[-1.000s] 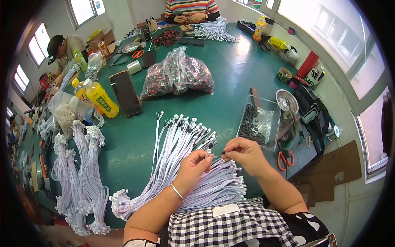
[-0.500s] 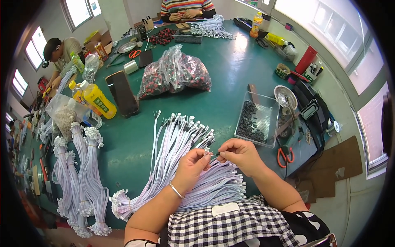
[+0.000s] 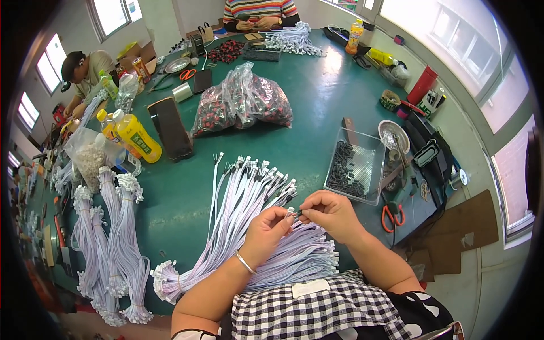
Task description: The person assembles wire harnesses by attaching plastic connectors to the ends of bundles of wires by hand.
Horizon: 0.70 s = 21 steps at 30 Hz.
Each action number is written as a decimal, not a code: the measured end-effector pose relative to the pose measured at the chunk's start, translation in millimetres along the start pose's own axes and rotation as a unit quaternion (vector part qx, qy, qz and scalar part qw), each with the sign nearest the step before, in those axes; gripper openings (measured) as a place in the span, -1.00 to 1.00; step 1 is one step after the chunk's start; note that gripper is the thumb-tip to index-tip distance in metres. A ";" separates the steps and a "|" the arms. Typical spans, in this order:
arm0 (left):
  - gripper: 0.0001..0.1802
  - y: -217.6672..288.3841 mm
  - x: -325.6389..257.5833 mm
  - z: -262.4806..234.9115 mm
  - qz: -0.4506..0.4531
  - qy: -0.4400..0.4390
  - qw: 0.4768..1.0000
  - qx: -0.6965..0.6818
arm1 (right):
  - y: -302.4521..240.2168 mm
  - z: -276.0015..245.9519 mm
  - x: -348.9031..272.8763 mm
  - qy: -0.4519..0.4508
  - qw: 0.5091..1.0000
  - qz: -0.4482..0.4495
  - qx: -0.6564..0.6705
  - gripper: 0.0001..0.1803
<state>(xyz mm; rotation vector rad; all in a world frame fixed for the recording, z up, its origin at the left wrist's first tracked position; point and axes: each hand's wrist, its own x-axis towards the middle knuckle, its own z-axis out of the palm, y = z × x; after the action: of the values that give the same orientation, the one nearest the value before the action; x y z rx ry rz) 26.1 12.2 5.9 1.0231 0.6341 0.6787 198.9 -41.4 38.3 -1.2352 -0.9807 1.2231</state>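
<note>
My left hand [image 3: 266,233], with a bangle at the wrist, pinches a thin cable's end with a small white connector [image 3: 291,210]. Close against it, my right hand [image 3: 334,218] has thumb and forefinger closed on a small black piece [image 3: 300,213]. The two fingertips nearly meet, so just how the piece and the cable end touch is hidden. Under both hands a fanned bundle of white flat cables [image 3: 226,241] lies on the green table, its far ends carrying white connectors and dark tips. Small black pieces [image 3: 345,173] fill part of a clear plastic tray [image 3: 371,190] beyond my right hand.
Tied cable bundles [image 3: 116,243] lie at the left. Farther off are a phone [image 3: 170,129], yellow drink bottles [image 3: 137,136] and a bag of red and black parts [image 3: 242,102]. Orange-handled pliers [image 3: 392,215] rest at the right edge. Two people sit at the far and left sides.
My left hand has shifted slightly right with the cable end, closing the gap to the black piece. My right hand stays nearly in place.
</note>
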 end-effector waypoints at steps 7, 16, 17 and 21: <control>-0.91 -3.5 0.8 -1.6 0.037 -0.011 0.999 0.036 | -6.0 -1.8 0.3 -0.014 0.993 -0.031 -0.110 -0.93; -0.91 -2.8 0.6 -1.3 0.041 -0.005 0.997 0.065 | -12.6 -0.2 -3.9 -0.023 0.935 -0.174 -0.309 -0.86; -0.91 -3.7 0.9 -2.0 0.041 -0.005 0.997 0.064 | -12.4 -0.1 -3.7 -0.023 0.935 -0.173 -0.309 -0.86; -0.90 -6.0 2.2 -4.0 0.048 -0.006 0.994 0.095 | -9.3 -0.2 -2.1 -0.012 0.938 -0.180 -0.297 -0.84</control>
<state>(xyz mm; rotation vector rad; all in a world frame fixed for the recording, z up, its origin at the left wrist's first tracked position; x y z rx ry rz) 25.7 13.9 -1.5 1.2399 0.6511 0.7060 200.1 -42.9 47.7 -1.4110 -1.5885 0.6670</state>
